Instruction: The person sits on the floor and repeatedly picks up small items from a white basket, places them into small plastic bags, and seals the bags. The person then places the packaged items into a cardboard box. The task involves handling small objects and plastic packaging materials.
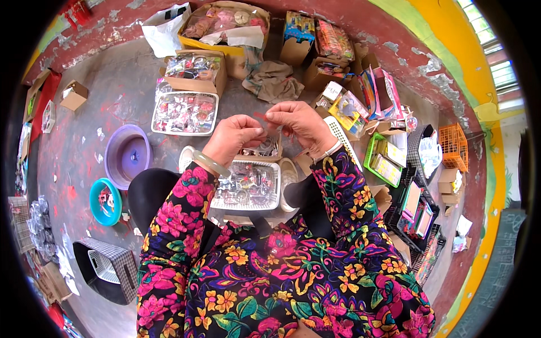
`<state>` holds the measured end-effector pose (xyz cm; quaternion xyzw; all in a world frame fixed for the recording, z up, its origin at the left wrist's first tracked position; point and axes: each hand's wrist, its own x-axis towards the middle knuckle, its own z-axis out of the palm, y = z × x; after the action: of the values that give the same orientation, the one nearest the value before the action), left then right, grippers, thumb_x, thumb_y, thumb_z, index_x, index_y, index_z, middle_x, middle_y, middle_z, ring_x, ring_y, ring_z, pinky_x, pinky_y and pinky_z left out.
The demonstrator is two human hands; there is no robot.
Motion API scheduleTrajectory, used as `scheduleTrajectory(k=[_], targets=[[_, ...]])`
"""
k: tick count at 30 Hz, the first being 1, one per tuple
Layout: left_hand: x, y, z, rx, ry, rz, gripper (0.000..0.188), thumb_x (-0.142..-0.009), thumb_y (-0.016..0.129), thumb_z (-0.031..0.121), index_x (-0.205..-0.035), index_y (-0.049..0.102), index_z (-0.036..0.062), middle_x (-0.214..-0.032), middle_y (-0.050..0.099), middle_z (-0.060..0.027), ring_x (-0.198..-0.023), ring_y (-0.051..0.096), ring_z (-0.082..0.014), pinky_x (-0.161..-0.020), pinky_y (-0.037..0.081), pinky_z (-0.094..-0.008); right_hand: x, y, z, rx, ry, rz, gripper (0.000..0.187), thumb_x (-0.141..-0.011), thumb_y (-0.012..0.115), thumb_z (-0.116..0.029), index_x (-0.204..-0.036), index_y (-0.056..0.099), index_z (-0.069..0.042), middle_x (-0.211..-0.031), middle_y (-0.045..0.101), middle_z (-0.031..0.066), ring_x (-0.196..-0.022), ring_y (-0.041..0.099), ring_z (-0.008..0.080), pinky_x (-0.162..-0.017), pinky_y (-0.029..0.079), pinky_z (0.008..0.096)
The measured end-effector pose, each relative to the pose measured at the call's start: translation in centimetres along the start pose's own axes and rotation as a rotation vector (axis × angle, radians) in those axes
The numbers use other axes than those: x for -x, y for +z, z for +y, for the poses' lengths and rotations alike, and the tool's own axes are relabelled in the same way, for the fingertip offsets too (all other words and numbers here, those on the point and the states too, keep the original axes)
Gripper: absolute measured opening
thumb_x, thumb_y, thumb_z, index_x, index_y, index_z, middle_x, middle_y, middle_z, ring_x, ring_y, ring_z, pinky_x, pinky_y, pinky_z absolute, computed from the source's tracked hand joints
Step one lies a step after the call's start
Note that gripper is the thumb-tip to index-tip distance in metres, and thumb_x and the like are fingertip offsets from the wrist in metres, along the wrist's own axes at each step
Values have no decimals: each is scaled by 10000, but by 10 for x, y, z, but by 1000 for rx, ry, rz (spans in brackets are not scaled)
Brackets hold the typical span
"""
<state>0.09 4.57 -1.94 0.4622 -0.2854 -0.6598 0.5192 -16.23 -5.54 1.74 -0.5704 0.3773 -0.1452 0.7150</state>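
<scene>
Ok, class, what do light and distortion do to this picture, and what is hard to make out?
Head view: window bright at upper right; yellow wall band bowed along the rim, corners black; clear packets catching highlights; reddish piece at the fingertips of the right hand too small to identify.

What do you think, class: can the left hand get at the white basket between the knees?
Probably yes: the left hand is close by and nothing seems to block the open top of the white basket, though its pinched grip might need to open first.
</scene>
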Motion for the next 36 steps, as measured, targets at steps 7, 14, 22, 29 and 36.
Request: scheduleTrajectory(k=[7, 14, 22, 29, 36], targets=[[-2, -3, -4, -26, 60, -53, 92, -827, 578, 20, -908, 592, -22, -876, 628, -75, -778, 606, -118, -727, 502, -237, -2, -9, 1, -45, 67, -62, 148, -790, 652, -168, -854, 646, -35, -765, 651, 43, -715, 625, 98, -527, 402, 191], [1, -1, 1, -48, 32, 2, 116, -819, 600, 48, -919, 597, -10, -879, 628, -62, -769, 601, -110, -719, 491, -224, -4, -10, 2, -15, 63, -102, 159, -782, 661, -142, -870, 649, -10, -767, 649, 53, -704, 623, 111, -582, 458, 189], [-4, -3, -6, -78, 92, 34, 115, -832, 593, 100, -903, 610, 11, -840, 621, -18, -770, 568, -84, -723, 453, -204, 0, -1, -2, 38, -38, -128, 138, -777, 656, -97, -851, 658, 20, -730, 625, 33, -630, 561, 76, -580, 450, 195], [-9, -1, -12, -135, 183, 154, 118, -799, 559, 89, -835, 624, -2, -701, 582, 21, -610, 480, -29, -538, 391, -187, 1, 6, -3, 105, -87, -118, 139, -771, 649, -85, -851, 661, 28, -727, 617, 12, -649, 537, 60, -585, 427, 190], [-14, -8, -22, -169, 250, 190, 114, -774, 545, 72, -809, 619, -8, -686, 584, 13, -612, 482, -32, -545, 397, -193, -1, 10, 0, 168, -153, -113, 137, -771, 636, -89, -844, 662, 23, -742, 618, -3, -670, 530, 49, -602, 430, 194]])
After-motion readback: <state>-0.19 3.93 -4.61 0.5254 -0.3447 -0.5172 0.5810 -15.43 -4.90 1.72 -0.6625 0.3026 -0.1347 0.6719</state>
